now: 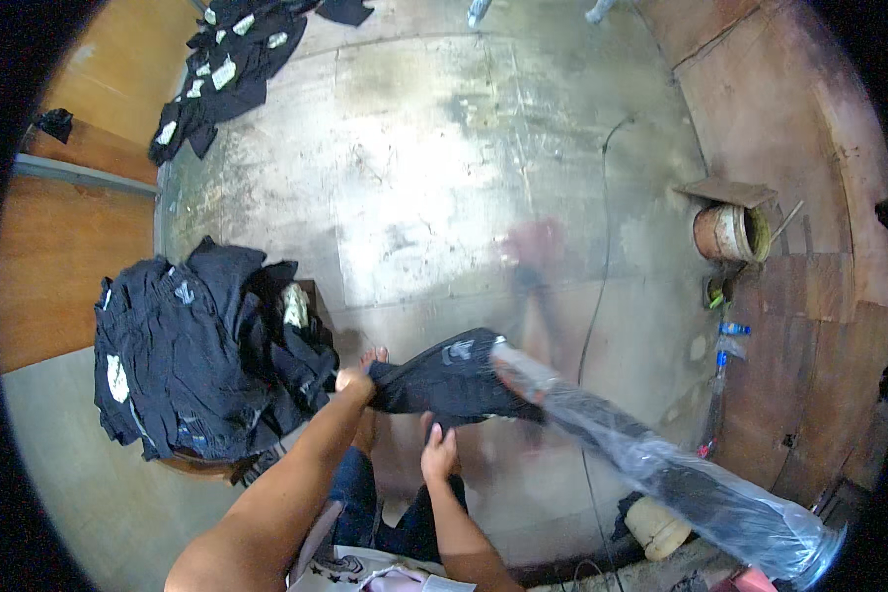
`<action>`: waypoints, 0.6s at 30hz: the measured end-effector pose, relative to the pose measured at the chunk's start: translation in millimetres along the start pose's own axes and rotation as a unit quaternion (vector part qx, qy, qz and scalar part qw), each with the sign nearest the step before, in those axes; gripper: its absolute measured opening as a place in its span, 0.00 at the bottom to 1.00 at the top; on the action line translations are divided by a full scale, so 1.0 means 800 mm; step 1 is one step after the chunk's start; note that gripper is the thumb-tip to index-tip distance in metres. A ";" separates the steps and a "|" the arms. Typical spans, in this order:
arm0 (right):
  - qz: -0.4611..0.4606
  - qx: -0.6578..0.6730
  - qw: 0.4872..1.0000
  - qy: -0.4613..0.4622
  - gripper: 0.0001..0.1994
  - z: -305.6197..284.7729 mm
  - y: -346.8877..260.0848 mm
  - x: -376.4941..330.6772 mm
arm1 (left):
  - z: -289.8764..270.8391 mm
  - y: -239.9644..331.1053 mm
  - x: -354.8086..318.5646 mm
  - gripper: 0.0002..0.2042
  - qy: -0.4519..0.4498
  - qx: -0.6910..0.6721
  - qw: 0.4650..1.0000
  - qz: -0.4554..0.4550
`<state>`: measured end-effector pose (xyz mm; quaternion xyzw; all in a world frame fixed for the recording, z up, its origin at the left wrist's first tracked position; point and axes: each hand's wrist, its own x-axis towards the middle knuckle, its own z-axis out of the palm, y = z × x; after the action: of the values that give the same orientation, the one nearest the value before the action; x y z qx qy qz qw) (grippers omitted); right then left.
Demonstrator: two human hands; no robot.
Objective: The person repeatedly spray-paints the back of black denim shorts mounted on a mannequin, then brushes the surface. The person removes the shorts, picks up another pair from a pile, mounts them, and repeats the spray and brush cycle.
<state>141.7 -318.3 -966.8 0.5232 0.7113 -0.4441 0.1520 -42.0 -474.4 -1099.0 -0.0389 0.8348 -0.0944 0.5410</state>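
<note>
Garments, dark point(192, 360): heaped on a low stand at left, beside a brown wooden panel point(54, 261); pale labels showing on several pieces. Second spread of dark garments point(229, 64) noted farther off at upper left, lying on the concrete floor point(434, 168), well apart from the first heap.

Left hand point(353, 381): closed in a fist on the near edge of a folded dark garment point(449, 380), just right of the heap. Forearm entering from lower edge, raised across the seated person's blue-trousered legs. Bare foot visible just behind the fist.

Folded dark garment: held off the floor at centre frame, between the two hands and the mouth of a clear plastic bag point(661, 464); far end appearing to sit inside the bag opening, exact depth not determinable through the blur.

Right hand point(439, 454): below the garment, fingers curled upward against its underside; grip partly hidden, appears lightly closed on the cloth rather than clenched.

Clear plastic bag: long, stretched diagonally from the garment down to lower right, dark contents visible through the film along its length.

Thin cable point(602, 247): running down the floor behind the bag. Rusty cylindrical can point(728, 232): lying on its side at right, against a reddish wooden wall. Small bottles point(730, 335) below it. Pale rounded object point(656, 528) under the bag's lower stretch, nature unclear.
</note>
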 end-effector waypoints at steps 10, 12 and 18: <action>0.088 -0.191 0.863 -0.460 0.29 -0.032 0.138 0.028 | 0.128 0.011 -0.034 0.23 -0.043 -0.136 0.990 0.017; 0.230 0.042 0.930 -0.282 0.21 -0.093 0.163 0.021 | 0.139 -0.020 -0.063 0.26 -0.051 -0.178 0.981 0.061; 0.196 -0.082 0.941 -0.264 0.23 -0.272 0.158 0.012 | 0.125 -0.033 -0.232 0.36 -0.107 -0.537 0.836 0.027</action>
<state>303.0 -133.4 -911.5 0.5017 0.5627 -0.4682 0.4609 124.5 -481.1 -967.1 -0.3108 0.6918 0.3883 0.5235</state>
